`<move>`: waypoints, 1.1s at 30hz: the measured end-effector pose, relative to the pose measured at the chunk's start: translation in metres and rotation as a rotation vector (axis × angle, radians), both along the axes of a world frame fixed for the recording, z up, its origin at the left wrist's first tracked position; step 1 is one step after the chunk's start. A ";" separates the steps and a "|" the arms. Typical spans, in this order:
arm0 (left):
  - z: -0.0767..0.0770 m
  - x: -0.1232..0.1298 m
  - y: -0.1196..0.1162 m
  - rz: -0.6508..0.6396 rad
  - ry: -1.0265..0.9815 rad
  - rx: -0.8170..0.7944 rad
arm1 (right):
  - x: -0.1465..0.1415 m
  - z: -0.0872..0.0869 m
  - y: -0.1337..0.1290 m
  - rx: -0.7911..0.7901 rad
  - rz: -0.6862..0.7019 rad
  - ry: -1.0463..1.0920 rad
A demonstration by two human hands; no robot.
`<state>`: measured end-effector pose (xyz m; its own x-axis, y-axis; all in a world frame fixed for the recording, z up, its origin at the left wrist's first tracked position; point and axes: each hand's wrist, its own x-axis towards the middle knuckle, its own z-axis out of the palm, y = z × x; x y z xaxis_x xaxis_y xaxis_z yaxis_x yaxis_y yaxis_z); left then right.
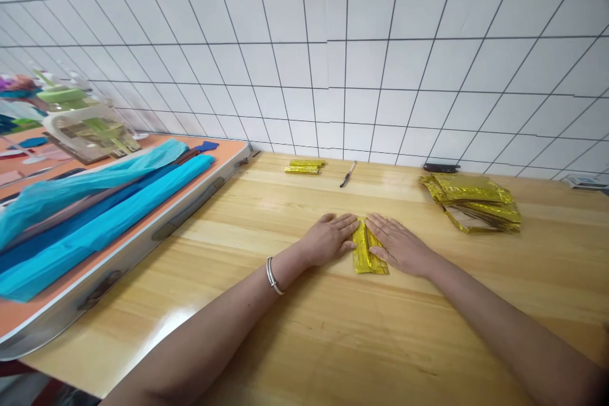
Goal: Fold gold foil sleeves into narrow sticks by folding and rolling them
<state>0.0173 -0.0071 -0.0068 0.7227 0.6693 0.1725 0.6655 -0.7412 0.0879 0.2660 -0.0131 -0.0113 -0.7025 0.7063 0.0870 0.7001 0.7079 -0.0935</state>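
A shiny gold foil piece (pixel 364 257) with folded long sides lies on the wooden table (pixel 333 330). My left hand (pixel 330 240) rests flat at its left edge, fingers stretched out, a silver bangle on the wrist. On the right edge lies my right hand (pixel 399 244), its fingers also extended and the thumb over the foil. Neither hand grips anything. Parts of the foil's upper edges are hidden under the fingertips.
Narrow gold strips (pixel 304 167) and a pen (pixel 348 174) lie near the tiled wall. At the right are a stack of gold sheets (pixel 476 200) and a black object (pixel 441 168). Blue rolls (pixel 118 216) lie on an orange surface (pixel 228 151) at left.
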 end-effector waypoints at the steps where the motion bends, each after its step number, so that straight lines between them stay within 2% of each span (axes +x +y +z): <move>1: -0.001 0.000 0.000 0.005 0.004 0.007 | 0.000 0.001 0.000 -0.008 -0.001 0.001; 10: 0.001 0.001 -0.005 0.022 0.026 0.007 | 0.009 0.007 -0.001 -0.090 0.023 0.004; 17: -0.001 -0.002 -0.001 0.011 -0.019 -0.032 | 0.036 0.014 -0.033 -0.098 -0.009 0.023; 21: 0.000 -0.007 0.008 -0.019 -0.053 -0.069 | 0.036 0.014 -0.045 -0.031 -0.008 0.066; 27: 0.000 -0.009 0.009 -0.024 -0.074 -0.076 | 0.021 0.012 -0.041 0.136 -0.012 0.080; 33: -0.001 -0.008 0.009 -0.022 -0.064 -0.061 | 0.005 0.021 -0.045 0.253 0.164 0.040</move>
<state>0.0093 0.0019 -0.0076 0.7262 0.6640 0.1782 0.6405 -0.7476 0.1755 0.2712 -0.0581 0.0097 -0.7981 0.5360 0.2752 0.5736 0.8157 0.0749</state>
